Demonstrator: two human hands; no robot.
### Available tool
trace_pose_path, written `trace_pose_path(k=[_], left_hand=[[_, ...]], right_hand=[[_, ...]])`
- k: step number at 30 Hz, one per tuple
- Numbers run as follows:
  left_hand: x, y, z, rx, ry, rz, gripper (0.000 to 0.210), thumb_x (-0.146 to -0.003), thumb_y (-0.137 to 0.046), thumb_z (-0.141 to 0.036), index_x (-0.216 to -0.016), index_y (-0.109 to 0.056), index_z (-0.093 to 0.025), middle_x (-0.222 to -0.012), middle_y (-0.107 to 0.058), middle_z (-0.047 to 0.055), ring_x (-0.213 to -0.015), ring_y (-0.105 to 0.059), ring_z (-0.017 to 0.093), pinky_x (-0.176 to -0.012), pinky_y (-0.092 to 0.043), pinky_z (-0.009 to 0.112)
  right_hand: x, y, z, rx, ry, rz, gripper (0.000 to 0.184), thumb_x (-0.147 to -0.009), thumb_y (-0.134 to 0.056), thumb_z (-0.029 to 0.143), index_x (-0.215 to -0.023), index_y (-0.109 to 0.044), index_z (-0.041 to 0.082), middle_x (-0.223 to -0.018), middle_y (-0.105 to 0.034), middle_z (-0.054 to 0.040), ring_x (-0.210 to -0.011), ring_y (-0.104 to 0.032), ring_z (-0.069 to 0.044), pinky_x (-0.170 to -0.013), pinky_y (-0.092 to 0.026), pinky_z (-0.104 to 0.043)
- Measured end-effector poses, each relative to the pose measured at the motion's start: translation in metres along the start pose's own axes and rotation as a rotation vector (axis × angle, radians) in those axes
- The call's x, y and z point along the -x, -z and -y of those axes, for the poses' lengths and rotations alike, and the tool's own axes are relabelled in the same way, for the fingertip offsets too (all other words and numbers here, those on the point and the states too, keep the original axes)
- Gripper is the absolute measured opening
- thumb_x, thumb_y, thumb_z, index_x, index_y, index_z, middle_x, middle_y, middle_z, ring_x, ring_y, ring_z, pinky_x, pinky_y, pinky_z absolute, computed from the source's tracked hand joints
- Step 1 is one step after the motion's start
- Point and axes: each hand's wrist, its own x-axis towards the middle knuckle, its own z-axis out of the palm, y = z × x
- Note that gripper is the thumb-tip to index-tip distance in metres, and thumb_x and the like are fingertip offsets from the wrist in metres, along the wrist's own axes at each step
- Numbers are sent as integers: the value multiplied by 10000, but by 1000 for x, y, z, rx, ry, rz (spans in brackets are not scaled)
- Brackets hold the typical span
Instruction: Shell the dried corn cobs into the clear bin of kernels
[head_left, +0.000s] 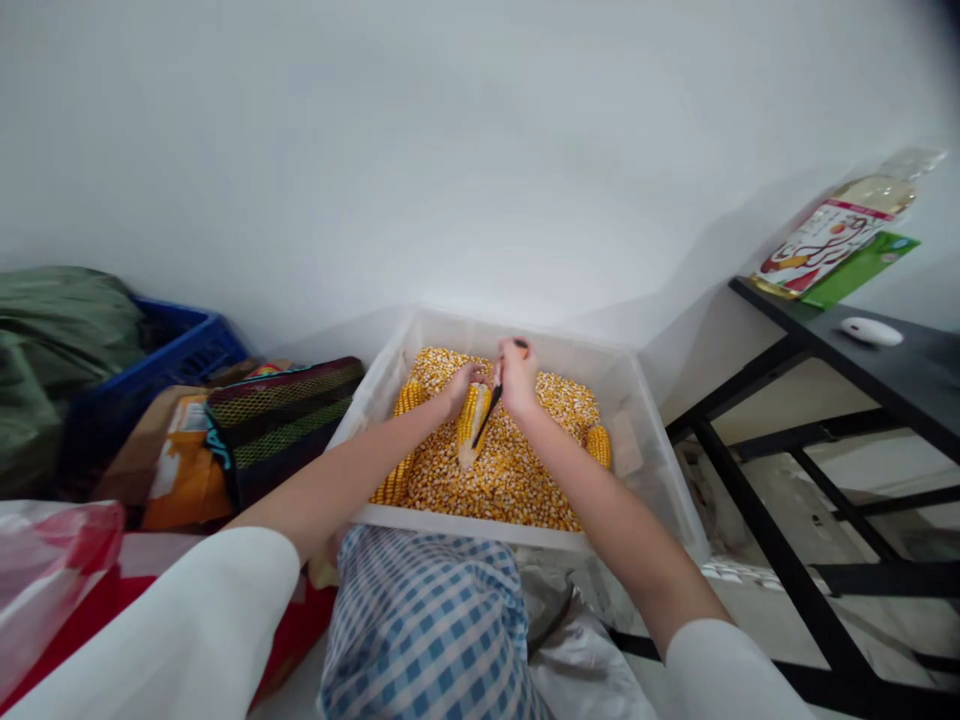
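In the head view my left hand is closed around the far end of a corn cob, whose near tip points toward me. A pale strip without kernels runs down the cob's right side. My right hand grips a screwdriver with a dark shaft and an orange and black handle end. The shaft slants down to the left, along the cob's bare strip. Beneath both hands, loose corn kernels fill the bottom of a translucent plastic bin. Whole cobs lie along its left side, and another cob rests at the right.
On the right stands a black metal rack holding a bottle, a green box and a white computer mouse. To the left are a blue crate and bags. A checkered cloth lies before the bin; a white wall is behind.
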Motion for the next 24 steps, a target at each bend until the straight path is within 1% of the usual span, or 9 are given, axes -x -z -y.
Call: trace_pose_path(k=[2, 5, 7, 9, 10, 14, 17, 21, 24], left_hand=[[0, 0, 0, 15, 10, 10, 366, -795, -335, -398, -786, -607, -153, -529, -615, 63, -474, -568, 198, -506, -440, 296], [-2, 3, 1, 11, 47, 95, 401, -793, -325, -436, -763, -608, -155, -543, -623, 82, -488, -581, 224, -494, -436, 314], [-4, 5, 2, -4, 38, 80, 410, -793, -324, -443, -778, -619, -158, -551, -629, 75, -466, -568, 216, -478, -424, 306], [-5, 6, 2, -10, 14, 63, 420, -795, -322, -438, -812, -633, -157, -558, -633, 65, -450, -556, 202, -478, -423, 298], [-5, 6, 2, -12, 6, 62, 423, -796, -320, -432, -823, -638, -154, -557, -633, 63, -451, -556, 197, -486, -428, 295], [-2, 3, 1, -9, 20, 105, 456, -809, -291, -427, -848, -640, -137, -541, -626, 73, -468, -563, 202, -499, -440, 300], [-1, 2, 0, 4, -3, 98, 458, -819, -273, -411, -860, -631, -128, -527, -620, 75, -454, -552, 202, -487, -430, 301], [2, 1, -1, -13, 19, 81, 448, -813, -287, -415, -864, -626, -127, -534, -627, 91, -485, -569, 223, -474, -420, 305], [3, 1, -2, -15, 35, 65, 447, -806, -287, -428, -857, -628, -142, -536, -632, 86, -486, -576, 230, -464, -417, 304]], right_hand=[[-1, -2, 0, 11, 1, 18, 234, -707, -586, 366, -694, -403, 221, -354, -355, 141, -252, -298, -49, -276, -225, -169], [-6, -3, 6, -45, 80, -29, 221, -738, -550, 367, -711, -380, 227, -366, -354, 143, -256, -299, -46, -285, -236, -164], [-6, -1, 6, -25, 64, -34, 211, -729, -558, 343, -711, -384, 225, -358, -348, 144, -255, -304, -48, -280, -223, -162], [-4, 0, 3, 14, 3, 9, 212, -720, -567, 341, -701, -392, 222, -349, -345, 145, -246, -294, -47, -275, -217, -164], [-3, -1, 0, 16, 2, 20, 212, -718, -570, 341, -701, -394, 222, -349, -346, 146, -246, -284, -45, -276, -218, -163], [-1, -5, -5, -29, 62, -19, 210, -733, -553, 347, -710, -382, 227, -356, -348, 145, -259, -298, -47, -285, -229, -160], [0, -7, -4, 22, 38, 20, 213, -709, -585, 329, -695, -403, 219, -363, -356, 142, -265, -302, -41, -289, -232, -158], [-3, -4, 4, -12, 102, -18, 228, -728, -568, 358, -706, -383, 227, -369, -349, 144, -264, -305, -43, -288, -234, -159], [-7, -1, 7, -30, 99, -10, 248, -721, -581, 362, -699, -374, 227, -367, -354, 142, -259, -301, -45, -281, -235, -165]])
